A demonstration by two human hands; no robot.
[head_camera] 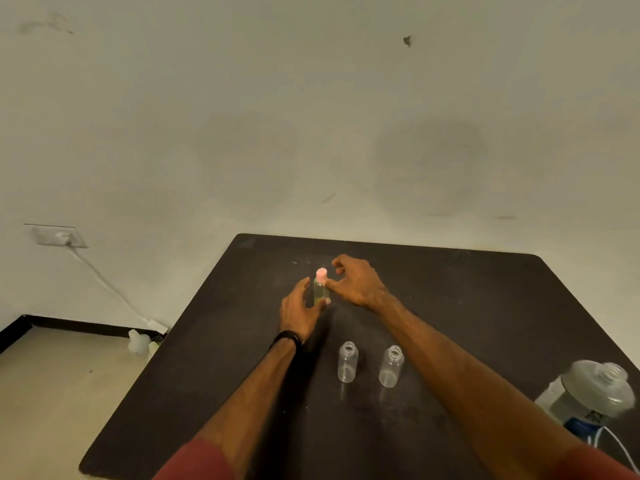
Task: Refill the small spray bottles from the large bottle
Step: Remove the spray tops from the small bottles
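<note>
A small spray bottle [320, 289] with a pink cap and yellowish liquid stands upright at the middle of the dark table [467, 306]. My left hand [298, 310] is cupped on its left side with fingers spread, the thumb near the bottle's base. My right hand [358, 284] hovers on the bottle's right, thumb tip at the neck just under the cap and index finger curled above. Nearer to me stand two empty clear small bottles without caps, one on the left [347, 362] and one on the right [391, 366]. The large bottle [594, 389] stands uncapped at the table's right edge.
A white cord [620, 448] trails by the large bottle's blue base. Left of the table, on the floor, lie white plastic items [139, 342] and a cable [104, 282] running up to a wall socket. The wall lies directly behind the table.
</note>
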